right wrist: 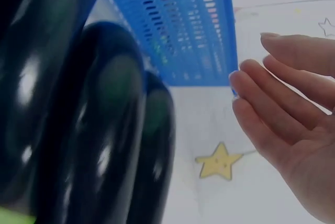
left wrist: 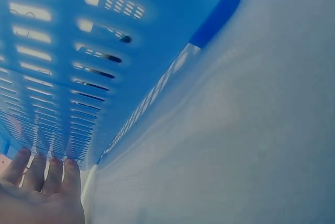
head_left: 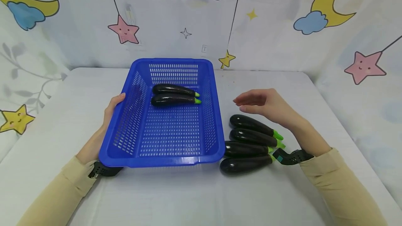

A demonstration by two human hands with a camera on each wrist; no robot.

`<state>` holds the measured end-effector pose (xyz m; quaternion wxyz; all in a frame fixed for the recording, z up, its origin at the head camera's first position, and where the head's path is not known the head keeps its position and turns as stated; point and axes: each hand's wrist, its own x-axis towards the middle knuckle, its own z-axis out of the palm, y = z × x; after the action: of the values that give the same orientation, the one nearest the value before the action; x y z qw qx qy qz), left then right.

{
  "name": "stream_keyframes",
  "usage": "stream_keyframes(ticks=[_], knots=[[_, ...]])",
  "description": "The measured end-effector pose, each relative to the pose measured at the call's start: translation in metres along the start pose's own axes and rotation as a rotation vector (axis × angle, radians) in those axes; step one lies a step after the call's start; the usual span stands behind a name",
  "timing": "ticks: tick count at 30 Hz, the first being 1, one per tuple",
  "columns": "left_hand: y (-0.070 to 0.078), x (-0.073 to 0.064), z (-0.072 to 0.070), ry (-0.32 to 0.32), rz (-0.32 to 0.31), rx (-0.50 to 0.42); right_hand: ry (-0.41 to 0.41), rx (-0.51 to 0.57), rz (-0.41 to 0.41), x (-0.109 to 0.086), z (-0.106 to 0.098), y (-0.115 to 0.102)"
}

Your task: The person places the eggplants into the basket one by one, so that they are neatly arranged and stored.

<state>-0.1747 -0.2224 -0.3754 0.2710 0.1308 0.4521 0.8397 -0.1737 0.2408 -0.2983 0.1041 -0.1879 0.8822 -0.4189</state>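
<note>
A blue plastic basket (head_left: 169, 161) with slotted walls has two glossy dark eggplants inside, a rear eggplant (head_left: 172, 89) and a front eggplant (head_left: 172, 99), green stems to the right. My left hand (head_left: 106, 121) holds the basket by its left side; in the left wrist view the fingers (left wrist: 52, 177) lie against the slotted outer wall. Over the table to the right of the basket, my right hand (head_left: 270, 105) hovers with nothing in it, fingers loosely bent and thumb apart. Just below it in the head view lies a row of several eggplants (head_left: 251, 123), stems pointing right.
A white cloth covers the table (head_left: 157, 198). Behind it hangs a pale backdrop (head_left: 267, 44) printed with stars, moons and clouds. The lower eggplants (head_left: 246, 165) of the row lie close beside the basket's right front corner.
</note>
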Motion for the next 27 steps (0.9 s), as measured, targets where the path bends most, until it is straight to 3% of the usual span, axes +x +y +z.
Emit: stream_keyframes(ticks=[6,13,18,24,27], knots=[[0.0,-0.001,0.002,0.04,-0.011,0.068,-0.009,0.006,0.013,-0.009,-0.003,0.015],[-0.001,0.001,0.0,-0.064,0.009,-0.116,-0.013,-0.015,0.018,-0.018,-0.005,0.031],[-0.001,0.003,0.001,-0.027,0.005,-0.058,-0.02,-0.046,0.016,-0.023,-0.005,0.044],[0.0,0.002,0.001,-0.068,0.005,-0.113,-0.058,-0.069,-0.007,-0.024,-0.005,0.058],[0.0,0.002,0.001,-0.051,0.005,-0.089,-0.078,-0.067,-0.004,-0.024,-0.006,0.065]])
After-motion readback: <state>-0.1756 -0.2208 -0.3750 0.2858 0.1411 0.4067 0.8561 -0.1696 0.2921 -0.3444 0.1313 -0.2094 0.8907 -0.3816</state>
